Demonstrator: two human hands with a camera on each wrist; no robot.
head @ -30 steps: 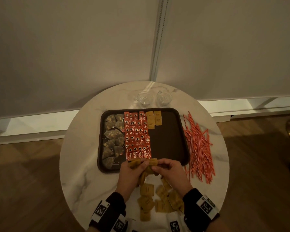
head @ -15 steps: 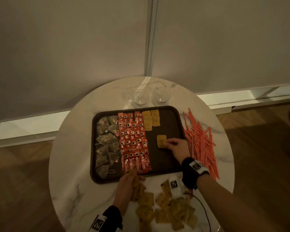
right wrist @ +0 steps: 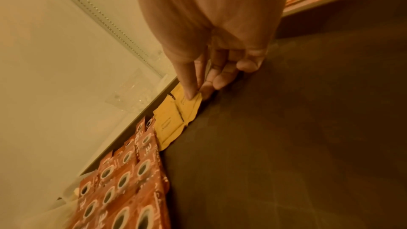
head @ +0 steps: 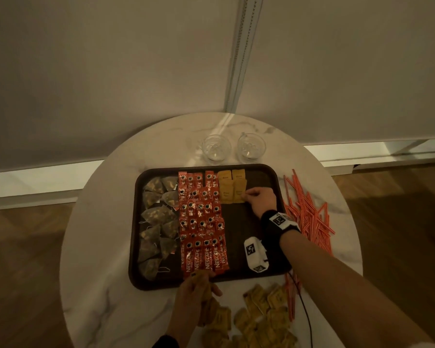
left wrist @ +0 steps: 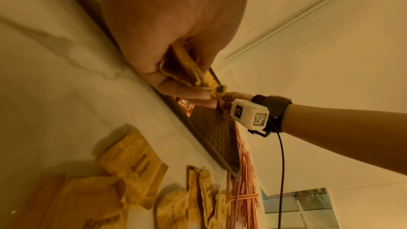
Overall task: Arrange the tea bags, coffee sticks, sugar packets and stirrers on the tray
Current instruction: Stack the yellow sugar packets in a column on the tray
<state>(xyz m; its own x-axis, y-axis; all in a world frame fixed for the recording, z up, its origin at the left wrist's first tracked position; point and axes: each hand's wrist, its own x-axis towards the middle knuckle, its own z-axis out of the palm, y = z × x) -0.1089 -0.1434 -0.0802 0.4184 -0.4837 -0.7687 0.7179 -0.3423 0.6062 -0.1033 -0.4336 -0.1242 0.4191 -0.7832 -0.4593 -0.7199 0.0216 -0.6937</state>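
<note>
Right hand (head: 260, 200) is up at the tray's (head: 259, 172) far end, thumb and fingers pinching the newest sugar packet (right wrist: 189, 105) flat beside the other yellow ones. Left hand (head: 195, 292) at the near rim grips a bunch of packets (left wrist: 193, 74). The tray's right half is bare, with stirrers (head: 309, 212) just past its right edge. More sugar (head: 261, 315) lies loose on the round marble table (head: 98, 247), and two glasses (head: 232, 148) stand by the wall.
</note>
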